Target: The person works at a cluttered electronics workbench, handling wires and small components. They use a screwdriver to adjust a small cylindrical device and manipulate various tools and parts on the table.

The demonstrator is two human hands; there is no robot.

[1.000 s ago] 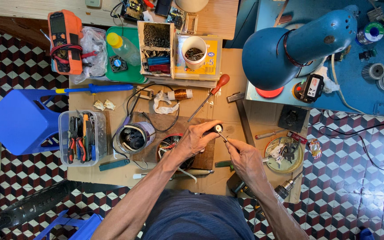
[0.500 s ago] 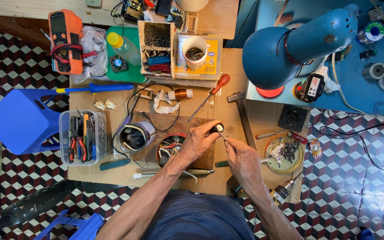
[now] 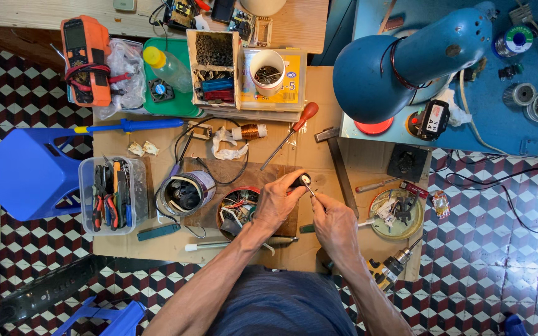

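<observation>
My left hand (image 3: pixel 277 202) grips a small black round part (image 3: pixel 297 181) above the middle of the cardboard-covered bench (image 3: pixel 157 239). My right hand (image 3: pixel 334 225) is close beside it and pinches a thin metal tool (image 3: pixel 309 188) whose tip touches the black part. Both hands meet over a brown board (image 3: pixel 219 171). Just left of my left wrist lies a red round tin of wires (image 3: pixel 236 206).
A red-handled screwdriver (image 3: pixel 294 127) lies behind the hands. A blue desk lamp (image 3: pixel 406 59) hangs over the right. Around them are a tape tin (image 3: pixel 185 193), a clear box of pliers (image 3: pixel 112 194), a parts dish (image 3: pixel 396 214), a drill (image 3: pixel 390 269), an orange meter (image 3: pixel 85 59) and a blue stool (image 3: pixel 26 171).
My right hand has drawn slightly left, closer to my left hand. The black part stays held in the same spot.
</observation>
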